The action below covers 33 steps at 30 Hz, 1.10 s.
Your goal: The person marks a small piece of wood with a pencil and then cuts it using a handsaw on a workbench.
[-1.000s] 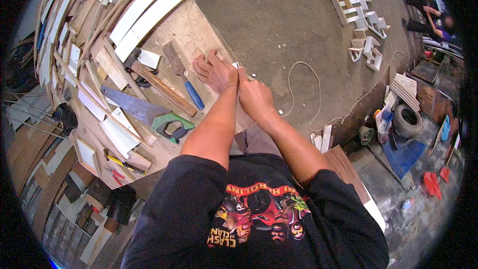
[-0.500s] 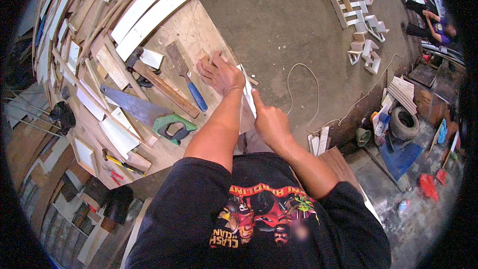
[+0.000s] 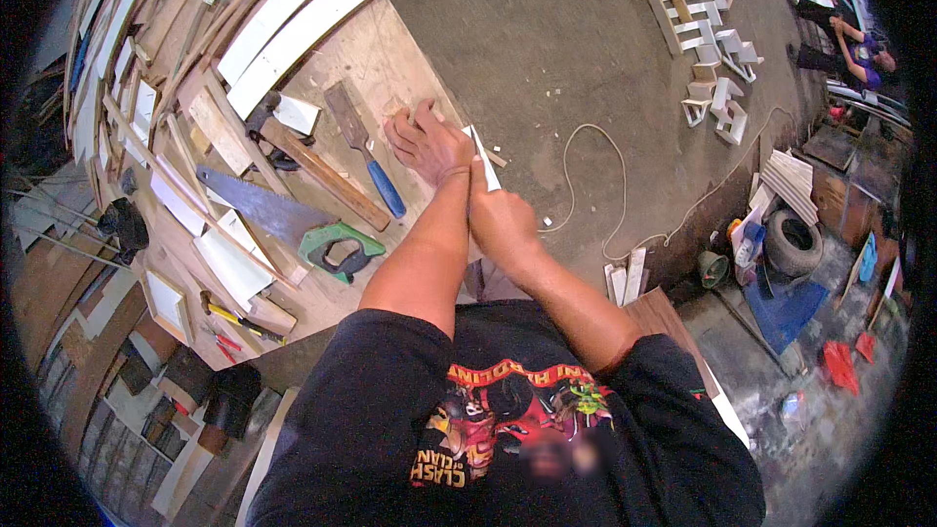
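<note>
My left hand point(image 3: 427, 148) lies on the plywood worktop point(image 3: 361, 54) near its edge, fingers apart and slightly bent. A narrow white strip point(image 3: 486, 158) lies at that edge, beside the hand. My right hand point(image 3: 503, 224) is closed just below and right of my left, index finger stretched along the strip; what it grips is hidden. To the left lie a blue-handled chisel point(image 3: 386, 185), a long wooden-handled tool point(image 3: 332, 181), a handsaw with green handle point(image 3: 332, 246), a yellow-black hand tool point(image 3: 244, 322) and red-handled pliers point(image 3: 229, 342).
White boards and offcuts point(image 3: 312, 29) crowd the worktop's left. On the concrete floor point(image 3: 517, 49) are white wooden assemblies point(image 3: 698, 15) and a loose cord point(image 3: 610, 185). At right are a tire point(image 3: 793, 244), a blue sheet point(image 3: 786, 312) and another person point(image 3: 849, 49) in dark clothes.
My right hand dropped down and right from beside my left wrist half a second ago, and now has moved back up-left along the white strip. My left hand has barely moved.
</note>
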Each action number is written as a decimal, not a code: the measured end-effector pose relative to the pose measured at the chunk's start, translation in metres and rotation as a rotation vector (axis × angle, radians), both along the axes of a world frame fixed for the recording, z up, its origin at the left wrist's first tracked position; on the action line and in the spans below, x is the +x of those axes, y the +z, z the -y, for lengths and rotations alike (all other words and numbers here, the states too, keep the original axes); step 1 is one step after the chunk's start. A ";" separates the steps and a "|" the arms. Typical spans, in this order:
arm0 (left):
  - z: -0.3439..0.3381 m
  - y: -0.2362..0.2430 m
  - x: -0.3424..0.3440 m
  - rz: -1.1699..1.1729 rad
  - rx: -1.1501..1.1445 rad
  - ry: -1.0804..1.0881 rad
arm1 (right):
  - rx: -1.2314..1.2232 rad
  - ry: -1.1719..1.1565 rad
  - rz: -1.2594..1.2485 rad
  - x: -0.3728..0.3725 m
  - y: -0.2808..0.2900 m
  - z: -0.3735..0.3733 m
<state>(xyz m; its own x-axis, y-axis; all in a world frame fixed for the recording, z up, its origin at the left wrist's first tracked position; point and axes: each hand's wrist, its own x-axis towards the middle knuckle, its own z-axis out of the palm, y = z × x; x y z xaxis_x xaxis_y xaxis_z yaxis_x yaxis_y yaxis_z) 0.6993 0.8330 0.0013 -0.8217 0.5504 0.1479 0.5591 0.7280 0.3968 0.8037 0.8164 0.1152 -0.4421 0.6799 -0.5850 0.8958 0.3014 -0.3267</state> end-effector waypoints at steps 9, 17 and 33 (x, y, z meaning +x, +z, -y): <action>-0.002 -0.003 0.001 -0.005 -0.016 0.000 | 0.011 0.027 -0.059 0.006 0.001 0.005; 0.001 0.004 0.000 0.105 -0.045 0.039 | -0.061 0.097 -0.094 0.028 0.015 -0.003; 0.000 0.000 -0.002 0.093 -0.061 0.052 | -0.068 0.077 -0.058 0.027 0.021 -0.004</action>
